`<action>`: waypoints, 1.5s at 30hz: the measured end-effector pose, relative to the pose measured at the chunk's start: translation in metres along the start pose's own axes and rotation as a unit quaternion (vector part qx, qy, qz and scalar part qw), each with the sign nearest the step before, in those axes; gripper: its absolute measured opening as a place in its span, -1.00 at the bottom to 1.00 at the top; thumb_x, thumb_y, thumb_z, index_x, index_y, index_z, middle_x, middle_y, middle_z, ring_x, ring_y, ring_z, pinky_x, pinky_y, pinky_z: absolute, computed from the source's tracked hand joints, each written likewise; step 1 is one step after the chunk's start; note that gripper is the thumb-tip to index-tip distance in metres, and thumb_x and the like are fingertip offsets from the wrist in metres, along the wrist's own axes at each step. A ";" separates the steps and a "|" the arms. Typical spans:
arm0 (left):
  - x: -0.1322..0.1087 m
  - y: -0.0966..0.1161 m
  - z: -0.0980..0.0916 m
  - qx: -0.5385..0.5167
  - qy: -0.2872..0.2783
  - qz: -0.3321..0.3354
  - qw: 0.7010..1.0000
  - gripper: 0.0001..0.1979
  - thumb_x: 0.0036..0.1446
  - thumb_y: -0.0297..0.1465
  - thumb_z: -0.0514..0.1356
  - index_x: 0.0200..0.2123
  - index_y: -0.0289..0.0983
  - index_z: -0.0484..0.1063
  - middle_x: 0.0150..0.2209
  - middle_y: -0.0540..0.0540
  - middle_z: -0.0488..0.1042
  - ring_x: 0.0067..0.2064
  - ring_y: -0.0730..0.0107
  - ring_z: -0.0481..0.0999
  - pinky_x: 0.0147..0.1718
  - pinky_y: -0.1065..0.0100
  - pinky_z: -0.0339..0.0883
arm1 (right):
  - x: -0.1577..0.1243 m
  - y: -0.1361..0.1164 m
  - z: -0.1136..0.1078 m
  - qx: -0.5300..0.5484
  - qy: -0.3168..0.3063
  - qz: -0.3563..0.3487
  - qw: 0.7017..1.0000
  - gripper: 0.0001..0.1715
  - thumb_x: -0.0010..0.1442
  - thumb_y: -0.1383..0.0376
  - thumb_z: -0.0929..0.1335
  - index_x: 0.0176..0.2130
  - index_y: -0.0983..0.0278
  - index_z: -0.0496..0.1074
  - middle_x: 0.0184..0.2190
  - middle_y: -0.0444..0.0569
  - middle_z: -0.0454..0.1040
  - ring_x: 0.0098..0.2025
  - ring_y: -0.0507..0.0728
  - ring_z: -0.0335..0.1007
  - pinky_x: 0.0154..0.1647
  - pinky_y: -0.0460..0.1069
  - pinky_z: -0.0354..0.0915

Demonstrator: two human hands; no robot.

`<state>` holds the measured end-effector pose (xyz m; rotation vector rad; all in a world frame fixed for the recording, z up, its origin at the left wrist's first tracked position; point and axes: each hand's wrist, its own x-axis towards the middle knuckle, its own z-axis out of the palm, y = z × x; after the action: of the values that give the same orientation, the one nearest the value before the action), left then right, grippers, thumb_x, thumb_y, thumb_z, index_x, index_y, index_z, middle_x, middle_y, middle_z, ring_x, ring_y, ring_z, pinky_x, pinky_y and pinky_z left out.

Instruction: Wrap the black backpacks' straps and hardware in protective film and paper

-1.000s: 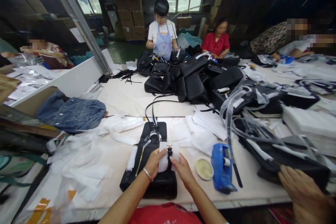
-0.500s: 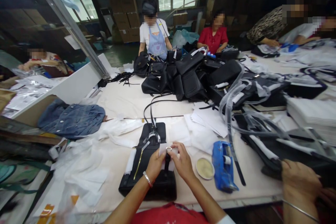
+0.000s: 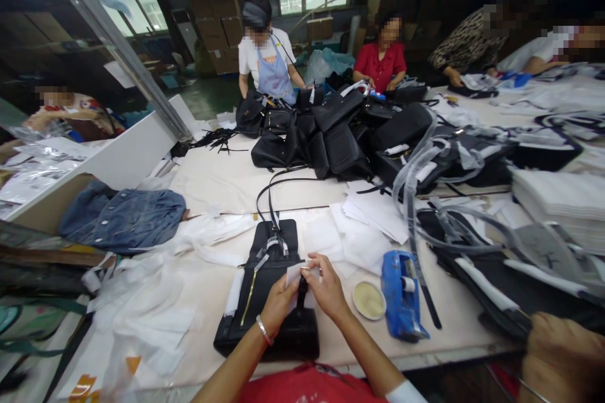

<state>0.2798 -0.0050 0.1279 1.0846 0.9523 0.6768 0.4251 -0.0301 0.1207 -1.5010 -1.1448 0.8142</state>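
A black leather handbag (image 3: 227, 337) lies on the table in front of me, with a gold zipper (image 3: 249, 298) on its face and its thin straps (image 3: 271, 192) stretching away. Over its right side, my left hand (image 3: 278, 308) is closed on a small piece of white paper (image 3: 293, 273). My right hand (image 3: 327, 286) pinches at the buckle end of a short black strap (image 3: 301, 297), against the same paper. The metal buckle is mostly covered by my fingers.
Right of my hands are a round tin (image 3: 368, 300) and a blue tape dispenser (image 3: 401, 296). Black bags (image 3: 331, 138) are heaped behind. A co-worker's hand (image 3: 560, 352) is at far right by another bag. Denim clothing (image 3: 123, 214) and white sheets (image 3: 142, 308) lie left.
My hands stay over the bag; the paper and buckle have tilted, so the buckle shows less. The co-worker's hand at right has moved lower. The view has shifted slightly.
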 end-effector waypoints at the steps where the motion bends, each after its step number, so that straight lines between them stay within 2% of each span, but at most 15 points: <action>1: 0.000 0.000 0.000 -0.014 -0.003 -0.008 1.000 -0.55 0.10 -0.24 0.15 0.05 -0.30 0.36 0.06 -0.20 0.41 0.08 0.10 0.37 0.11 0.11 0.16 | 0.001 0.002 0.000 0.020 -0.001 0.010 1.000 -0.88 0.09 0.23 0.32 -0.31 0.21 0.33 -0.04 -0.03 0.36 0.04 0.16 0.25 0.00 0.05 0.18; 6: 0.002 0.000 -0.002 -0.042 -0.004 -0.030 0.999 -0.52 0.05 -0.24 0.21 0.04 -0.29 0.37 0.06 -0.21 0.41 0.14 0.08 0.30 0.12 0.12 0.16 | 0.003 0.012 0.002 0.104 -0.008 0.062 0.993 -0.78 0.09 0.13 0.33 -0.30 0.22 0.34 -0.12 -0.03 0.43 -0.09 0.15 0.34 -0.11 0.02 0.23; 11: 0.001 0.005 0.000 -0.041 0.016 -0.033 0.998 -0.51 0.03 -0.24 0.22 0.03 -0.30 0.38 0.07 -0.22 0.40 0.12 0.05 0.32 0.13 0.05 0.13 | 0.005 0.015 0.004 0.101 -0.013 0.079 0.992 -0.74 0.07 0.11 0.35 -0.29 0.23 0.36 -0.31 -0.08 0.46 -0.28 0.12 0.34 -0.26 -0.02 0.23; 19: 0.001 0.013 0.003 -0.031 0.009 -0.019 0.999 -0.48 -0.02 -0.21 0.26 0.02 -0.27 0.39 0.05 -0.21 0.42 0.13 0.03 0.32 0.12 0.05 0.15 | 0.010 0.015 0.004 0.126 0.002 0.100 0.987 -0.76 0.01 0.18 0.38 -0.29 0.22 0.35 -0.44 -0.16 0.40 -0.41 0.08 0.28 -0.38 -0.06 0.20; 24: 0.003 0.010 0.011 -0.018 0.021 -0.007 1.000 -0.47 -0.05 -0.24 0.29 0.02 -0.28 0.39 0.01 -0.22 0.45 0.07 0.06 0.38 0.11 0.09 0.17 | 0.009 0.009 0.007 0.184 0.030 0.117 0.975 -0.65 -0.06 0.23 0.41 -0.22 0.22 0.32 -0.38 -0.16 0.40 -0.38 0.08 0.32 -0.37 -0.07 0.23; 29: 0.007 0.002 0.019 -0.050 0.046 -0.005 0.998 -0.47 -0.03 -0.25 0.27 0.02 -0.32 0.37 0.06 -0.22 0.41 0.07 0.10 0.38 0.09 0.12 0.19 | 0.008 0.003 0.008 0.138 0.058 0.094 0.984 -0.68 -0.04 0.21 0.39 -0.23 0.23 0.36 -0.33 -0.12 0.42 -0.32 0.10 0.33 -0.29 -0.04 0.24; 32: 0.007 0.002 0.018 -0.062 0.057 -0.006 0.996 -0.47 -0.03 -0.24 0.27 0.02 -0.33 0.38 0.02 -0.23 0.44 0.04 0.09 0.40 0.06 0.12 0.21 | 0.004 0.002 -0.001 0.183 0.016 0.103 0.977 -0.61 0.01 0.14 0.37 -0.15 0.22 0.36 -0.28 -0.07 0.44 -0.24 0.13 0.35 -0.23 -0.02 0.27; 35: 0.007 0.004 0.018 -0.075 0.045 0.005 0.996 -0.50 -0.01 -0.24 0.25 0.00 -0.35 0.39 -0.04 -0.25 0.48 0.00 0.10 0.43 0.06 0.11 0.21 | -0.005 0.007 -0.013 0.292 -0.026 0.154 0.943 -0.50 0.13 0.03 0.28 0.00 0.21 0.30 -0.20 0.02 0.44 -0.18 0.14 0.37 -0.22 0.01 0.30; 37: 0.009 0.004 0.018 -0.076 0.043 0.008 0.996 -0.52 0.01 -0.24 0.24 -0.01 -0.35 0.40 -0.06 -0.24 0.50 0.00 0.10 0.43 0.06 0.10 0.20 | -0.012 0.012 -0.017 0.315 -0.042 0.181 0.931 -0.48 0.15 0.00 0.26 0.01 0.21 0.32 -0.19 0.04 0.44 -0.16 0.15 0.37 -0.21 0.03 0.31; 41: 0.015 -0.001 0.020 -0.045 0.054 0.006 0.997 -0.54 -0.01 -0.24 0.24 -0.04 -0.33 0.43 -0.06 -0.23 0.50 0.03 0.08 0.41 0.06 0.12 0.21 | -0.020 0.016 -0.009 0.319 -0.093 0.193 0.923 -0.52 0.11 0.01 0.31 -0.02 0.13 0.35 -0.22 -0.02 0.47 -0.20 0.15 0.38 -0.20 0.05 0.31; 45: 0.023 -0.004 0.018 0.019 0.063 0.039 0.997 -0.56 0.00 -0.24 0.22 -0.06 -0.32 0.43 -0.05 -0.20 0.49 0.04 0.09 0.40 0.05 0.15 0.20 | -0.014 0.011 0.004 0.325 -0.094 0.157 0.928 -0.53 0.11 -0.01 0.31 -0.04 0.15 0.38 -0.20 -0.03 0.46 -0.20 0.14 0.37 -0.14 0.07 0.28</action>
<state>0.3066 0.0048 0.1200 1.1265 1.0382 0.8011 0.4198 -0.0420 0.1081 -1.0622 -0.6602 1.4223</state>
